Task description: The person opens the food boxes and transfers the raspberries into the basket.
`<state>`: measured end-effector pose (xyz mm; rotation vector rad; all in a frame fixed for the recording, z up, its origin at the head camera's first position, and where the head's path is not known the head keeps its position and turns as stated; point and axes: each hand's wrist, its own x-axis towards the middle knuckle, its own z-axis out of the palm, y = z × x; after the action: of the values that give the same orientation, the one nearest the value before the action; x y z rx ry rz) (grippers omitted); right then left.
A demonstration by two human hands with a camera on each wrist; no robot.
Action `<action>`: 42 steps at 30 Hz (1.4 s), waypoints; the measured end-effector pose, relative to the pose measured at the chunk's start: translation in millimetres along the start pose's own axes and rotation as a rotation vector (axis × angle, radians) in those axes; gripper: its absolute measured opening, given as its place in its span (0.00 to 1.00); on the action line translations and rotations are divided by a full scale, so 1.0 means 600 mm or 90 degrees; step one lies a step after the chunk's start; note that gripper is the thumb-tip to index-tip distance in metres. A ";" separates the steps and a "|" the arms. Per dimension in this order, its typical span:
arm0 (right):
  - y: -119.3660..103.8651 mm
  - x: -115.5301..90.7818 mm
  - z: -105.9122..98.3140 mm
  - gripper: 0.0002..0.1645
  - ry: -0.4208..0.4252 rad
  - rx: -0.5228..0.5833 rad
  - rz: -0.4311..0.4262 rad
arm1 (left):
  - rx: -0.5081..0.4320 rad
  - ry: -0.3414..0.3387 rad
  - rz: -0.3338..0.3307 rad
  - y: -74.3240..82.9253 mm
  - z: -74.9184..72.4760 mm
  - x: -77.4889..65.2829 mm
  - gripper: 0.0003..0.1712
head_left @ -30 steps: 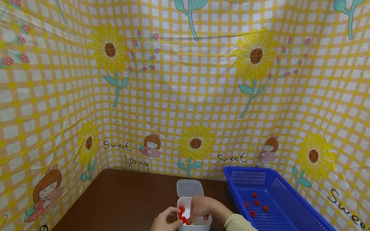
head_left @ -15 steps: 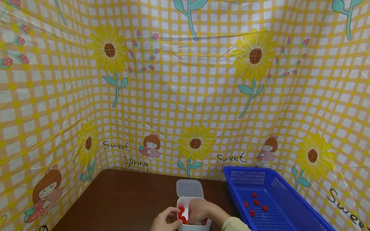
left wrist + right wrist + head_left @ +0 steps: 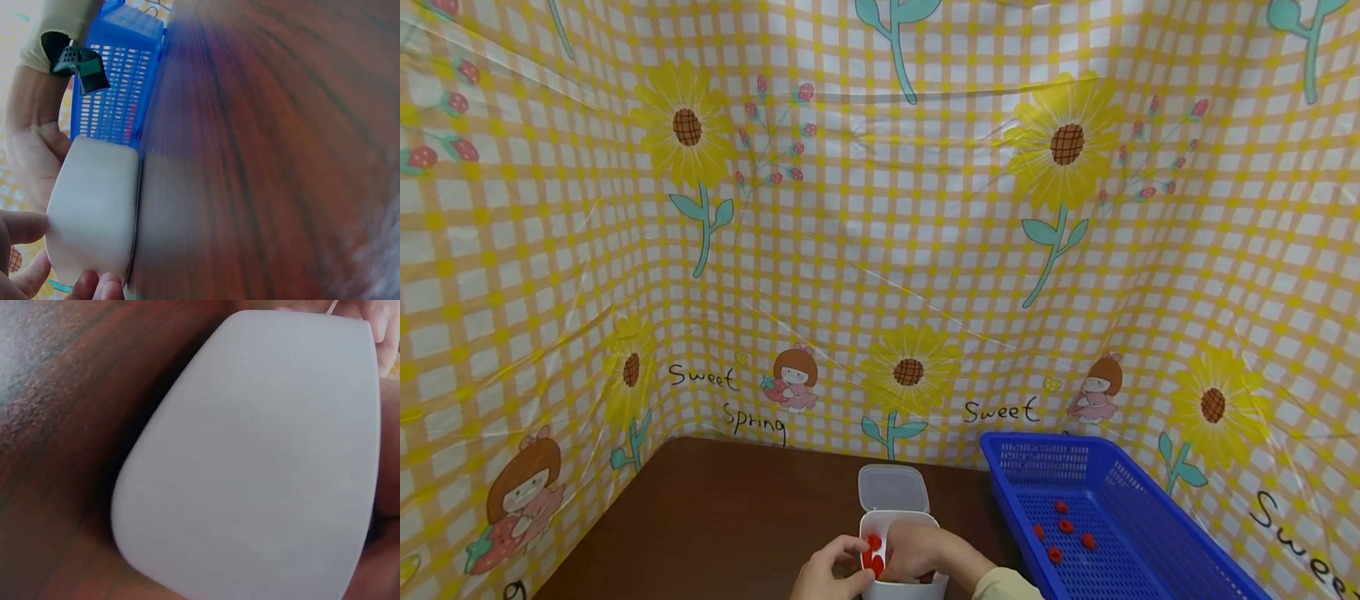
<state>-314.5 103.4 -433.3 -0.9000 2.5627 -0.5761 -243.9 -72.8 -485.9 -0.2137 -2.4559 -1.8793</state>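
Note:
A white plastic food container [image 3: 904, 592] stands at the table's front with its translucent lid [image 3: 893, 488] folded back behind it. Several red raspberries [image 3: 877, 567] lie along its left inner side. My left hand [image 3: 831, 570] holds the container at its left wall, thumb toward the front; the left wrist view shows its fingertips [image 3: 87, 284] against the white wall. My right hand [image 3: 917, 550] reaches down inside the container, right of the raspberries. Its fingertips are hidden, so what they hold cannot be seen. The container wall [image 3: 250, 450] fills most of the right wrist view.
A blue perforated plastic basket [image 3: 1150, 517] stands to the right, with several raspberries [image 3: 1065, 527] on its floor. The dark brown wooden table [image 3: 737, 508] stretches left of the container. A checked sunflower cloth [image 3: 850, 250] hangs behind and at both sides.
My right hand has sunk lower into the container and shifted slightly left, hiding its fingertips and a red piece seen beside them earlier. The left hand and the raspberries in the basket stay put.

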 end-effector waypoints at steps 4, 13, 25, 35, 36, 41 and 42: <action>0.002 0.005 0.003 0.15 0.030 0.022 0.004 | -0.004 0.003 0.002 0.005 -0.002 -0.002 0.15; 0.000 0.003 0.007 0.15 0.076 0.045 0.049 | 0.036 0.010 -0.006 0.008 -0.004 -0.007 0.17; 0.004 0.005 0.016 0.23 0.183 0.039 0.069 | 0.030 0.011 -0.027 0.009 -0.003 -0.006 0.16; 0.001 0.008 0.036 0.24 0.289 0.032 0.077 | 0.031 0.012 -0.028 0.007 -0.002 -0.007 0.16; 0.002 0.009 0.037 0.23 0.289 0.036 0.083 | 0.031 0.012 -0.025 0.007 -0.002 -0.007 0.16; 0.008 0.015 0.041 0.20 0.293 0.058 0.099 | 0.032 0.014 -0.012 0.007 -0.002 -0.009 0.16; 0.010 0.016 0.041 0.20 0.294 0.060 0.101 | 0.033 0.014 -0.013 0.007 -0.002 -0.009 0.16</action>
<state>-313.2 94.9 -459.3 -0.5732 2.9436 -0.9397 -238.1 -73.6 -482.2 -0.1663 -2.4971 -1.8135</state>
